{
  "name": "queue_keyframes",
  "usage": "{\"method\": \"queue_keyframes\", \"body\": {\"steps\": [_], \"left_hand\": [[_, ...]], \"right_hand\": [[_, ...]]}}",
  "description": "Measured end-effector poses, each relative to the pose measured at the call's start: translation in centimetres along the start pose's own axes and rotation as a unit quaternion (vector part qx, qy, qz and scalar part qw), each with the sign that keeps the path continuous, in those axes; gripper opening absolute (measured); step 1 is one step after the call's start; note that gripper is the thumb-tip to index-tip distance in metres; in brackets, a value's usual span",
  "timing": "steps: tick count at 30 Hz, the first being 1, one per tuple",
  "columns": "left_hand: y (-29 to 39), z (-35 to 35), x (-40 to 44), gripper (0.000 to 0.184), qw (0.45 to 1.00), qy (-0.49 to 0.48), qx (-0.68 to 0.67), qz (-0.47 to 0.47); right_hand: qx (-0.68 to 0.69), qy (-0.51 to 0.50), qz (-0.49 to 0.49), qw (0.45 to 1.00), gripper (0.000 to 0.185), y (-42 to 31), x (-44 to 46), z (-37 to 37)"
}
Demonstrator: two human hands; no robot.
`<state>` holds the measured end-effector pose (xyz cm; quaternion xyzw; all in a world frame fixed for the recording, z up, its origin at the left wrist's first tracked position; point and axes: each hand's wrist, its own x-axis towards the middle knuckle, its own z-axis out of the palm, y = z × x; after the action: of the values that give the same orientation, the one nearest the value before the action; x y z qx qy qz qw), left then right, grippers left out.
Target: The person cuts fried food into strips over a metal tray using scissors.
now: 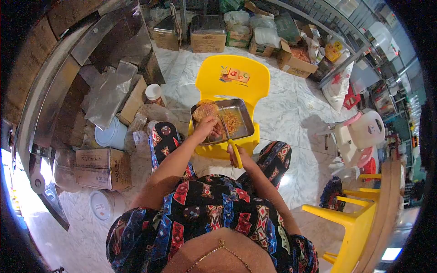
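Note:
A metal tray [248, 117] rests on the seat of a small yellow chair [255, 77]. On the tray's left side is a pile of flat orange-brown food pieces [205, 110]; thin cut strips [233, 122] lie on the right. My left hand [209, 127] is closed over the tray's near left part, pinching a flat orange-brown food piece beside the blades. My right hand [242, 157] grips the yellow handles of a pair of scissors [234, 149] at the tray's near edge. The scissor blades point away from me, between the pile and the strips.
On my left are a cardboard box [102, 168], a blue-lidded tub [111, 135], a white bucket [105, 204] and a jar [154, 93]. Boxes [208, 34] line the far wall. At right stand a white child's chair [362, 129] and a yellow stool [348, 218].

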<state>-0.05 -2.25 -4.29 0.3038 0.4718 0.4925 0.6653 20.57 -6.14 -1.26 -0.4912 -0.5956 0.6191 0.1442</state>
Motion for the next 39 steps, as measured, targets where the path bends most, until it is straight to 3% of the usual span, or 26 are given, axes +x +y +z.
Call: {"method": "queue_keyframes", "body": {"steps": [8,24,30,39], "left_hand": [[0.5,-0.3,-0.3,0.014,0.999,-0.01,-0.016,0.03],[0.1,0.0,-0.1,0.012,0.999,0.016,0.006,0.051],[0.1,0.3,-0.3,0.012,0.998,0.028,0.009,0.057],[0.3,0.1,-0.3,0.013,0.998,0.027,-0.008,0.048]], "right_hand": [[0.043,-0.076,0.006,0.996,0.051,0.1,-0.7,-0.6],[0.076,-0.07,0.046,0.994,0.049,-0.2,-1.0,-0.4],[0.019,-0.055,0.032,0.998,0.049,-0.6,-1.3,-0.4],[0.007,-0.036,0.012,0.999,0.037,0.1,-0.9,-0.9]]}}
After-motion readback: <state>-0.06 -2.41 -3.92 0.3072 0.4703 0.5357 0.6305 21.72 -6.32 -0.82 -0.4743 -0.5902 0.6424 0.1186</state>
